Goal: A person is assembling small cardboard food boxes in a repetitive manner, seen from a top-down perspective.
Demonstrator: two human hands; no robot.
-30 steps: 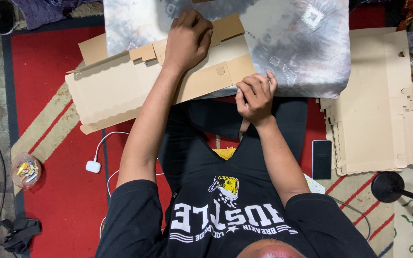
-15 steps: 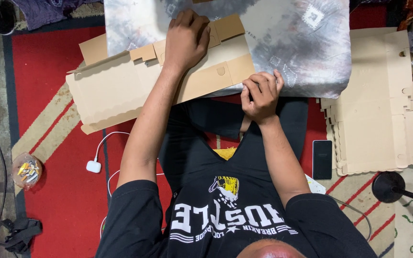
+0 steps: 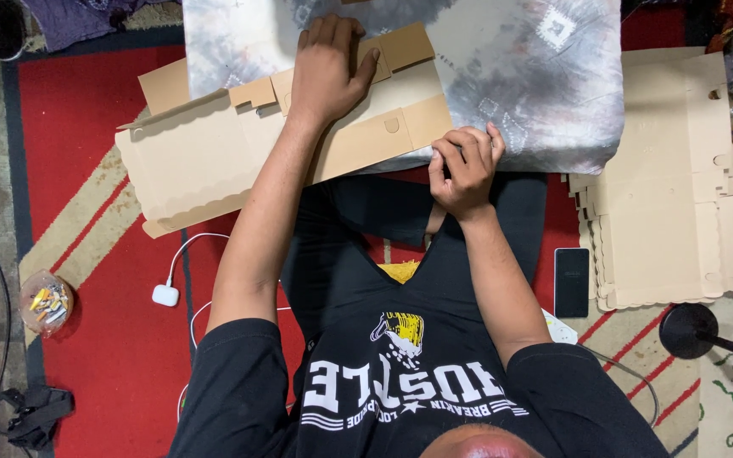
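Head cam, looking down: a flat die-cut cardboard box blank (image 3: 239, 153) lies across the person's lap, its right part up on a grey tie-dye cushion (image 3: 519, 76), its left part hanging over the red rug (image 3: 95, 110). Left hand (image 3: 326, 72) lies palm-down on the blank, fingers close together & flat, thumb out to the side, pressing on the tabbed upper edge. Right hand (image 3: 461, 165) curls at the blank's lower right corner, thumb & fingertips pinching that edge. Blank looks light & stiff but should bend at the score lines; tabs thin, prob easy to crease or tear, so best held by the edges near a fold. Stack of more flat blanks (image 3: 672, 178) to the right, a black phone (image 3: 572, 282) just beside it. Left side: a clear round tub (image 3: 44, 301) w/ small colourful bits inside, can't tell what. White charger w/ cable (image 3: 165, 294) nearby on the rug.
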